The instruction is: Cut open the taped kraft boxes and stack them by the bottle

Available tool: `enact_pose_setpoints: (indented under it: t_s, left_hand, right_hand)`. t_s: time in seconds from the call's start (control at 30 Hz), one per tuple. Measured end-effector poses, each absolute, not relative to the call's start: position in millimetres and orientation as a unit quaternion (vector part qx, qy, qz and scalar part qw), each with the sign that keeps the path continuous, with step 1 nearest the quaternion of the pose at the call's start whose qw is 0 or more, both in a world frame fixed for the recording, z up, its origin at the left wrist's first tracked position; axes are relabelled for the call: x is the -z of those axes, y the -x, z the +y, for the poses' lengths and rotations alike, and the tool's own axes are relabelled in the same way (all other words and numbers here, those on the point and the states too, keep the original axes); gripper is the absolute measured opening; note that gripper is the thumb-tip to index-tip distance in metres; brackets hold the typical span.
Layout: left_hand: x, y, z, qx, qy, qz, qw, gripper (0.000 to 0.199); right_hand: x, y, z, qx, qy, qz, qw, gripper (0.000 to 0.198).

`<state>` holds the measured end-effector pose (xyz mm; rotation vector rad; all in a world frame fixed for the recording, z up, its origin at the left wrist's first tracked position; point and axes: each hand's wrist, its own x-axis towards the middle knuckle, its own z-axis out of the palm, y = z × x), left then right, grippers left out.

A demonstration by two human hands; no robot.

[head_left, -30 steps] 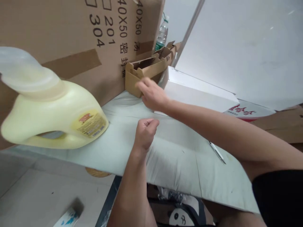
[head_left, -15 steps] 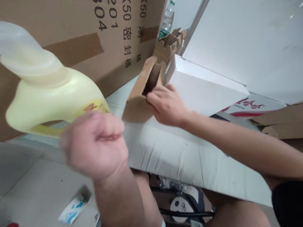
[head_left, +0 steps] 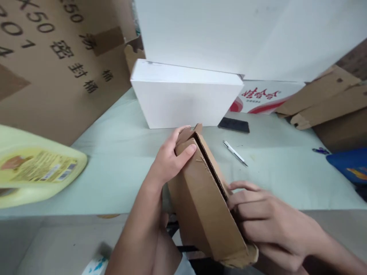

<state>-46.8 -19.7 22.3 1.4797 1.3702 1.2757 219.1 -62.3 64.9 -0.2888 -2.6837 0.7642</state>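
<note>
A brown cardboard box (head_left: 206,206) stands tilted between my hands, over the table's front edge and my lap. My left hand (head_left: 172,154) grips its far end, thumb on the near face and fingers round the far side. A narrow gap runs along the box's top edge. Against that gap, on the right side, my right hand (head_left: 266,219) has its fingers curled, the tips partly hidden at the cardboard edge. The box's lower end looks frayed.
Behind the box stands a white box (head_left: 186,101). A black phone (head_left: 234,125) and a white pen (head_left: 235,153) lie on the pale green tablecloth (head_left: 114,164). A yellow jug (head_left: 37,168) is at left, before a large carton (head_left: 71,76). Cardboard pieces (head_left: 327,99) lean at right.
The brown cardboard box has come from the back of the table to in front of me. My left hand, earlier a fist in the air, now holds it. The view has turned right.
</note>
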Motion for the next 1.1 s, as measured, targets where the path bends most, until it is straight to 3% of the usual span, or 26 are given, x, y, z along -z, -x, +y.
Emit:
enact_pose_setpoints:
  t_s: [0.13,0.33,0.53,0.87,1.03,1.1]
  left_hand:
    - [-21.0,14.2,-7.7,-0.499,-0.56,0.537,0.386,0.052]
    - [-12.0,-2.2,-1.8,-0.539,-0.499,0.538,0.414,0.036]
    - [-20.4,-13.3,-1.8,-0.468,-0.461,0.537,0.529,0.041]
    - [-8.7,-0.2,-2.2,-0.533,-0.431,0.539,0.489,0.053]
    - [-5.8,6.0,-4.4,-0.562,-0.442,0.561,0.417,0.084]
    - [-5.8,8.9,-4.6,-0.538,-0.498,0.564,0.381,0.073]
  right_hand:
    - [-52.2,-231.7,-53.0,-0.33,0.098,-0.908,0.24,0.01]
    - [-47.7,-239.2,-45.2,-0.419,0.055,-0.892,0.161,0.013]
    - [-31.6,-219.5,-52.6,-0.453,-0.067,-0.875,0.155,0.013]
    - [-29.2,-219.6,-43.0,-0.331,0.131,-0.911,0.209,0.02]
    - [-20.5,-220.7,-28.7,-0.356,0.145,-0.897,0.217,0.024]
    - [-15.5,-218.4,-28.5,-0.369,0.143,-0.896,0.201,0.026]
